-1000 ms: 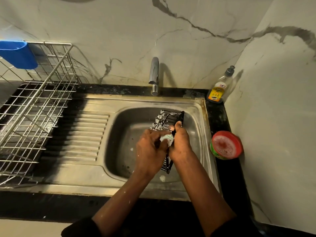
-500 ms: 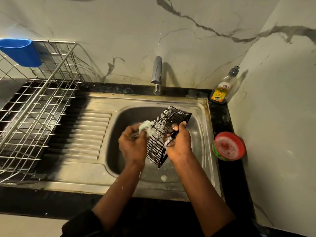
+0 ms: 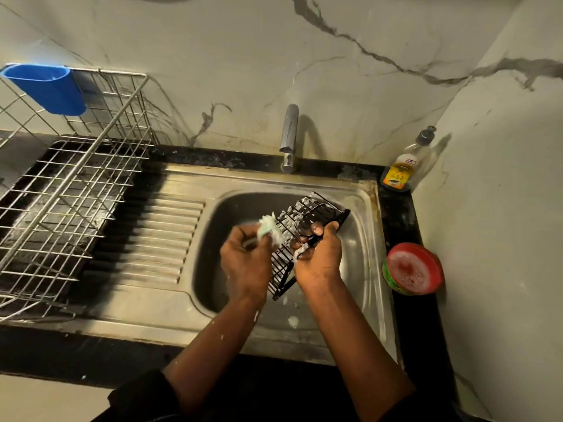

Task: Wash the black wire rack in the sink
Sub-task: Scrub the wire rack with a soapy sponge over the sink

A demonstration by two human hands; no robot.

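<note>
Right hand (image 3: 316, 257) clamps black wire rack (image 3: 300, 236) tilted over sink (image 3: 362, 239) — steadied for left hand (image 3: 246, 257), closed on soapy scrubber (image 3: 268, 228) alongside.

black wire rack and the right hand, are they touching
Touching. The head view shows the right hand wrapped around the black wire rack's right edge, thumb pressed on its wires.

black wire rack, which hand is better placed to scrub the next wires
Left. The left hand already holds the soapy scrubber against the black wire rack, while the right hand is busy gripping the rack's edge over the sink.
</note>
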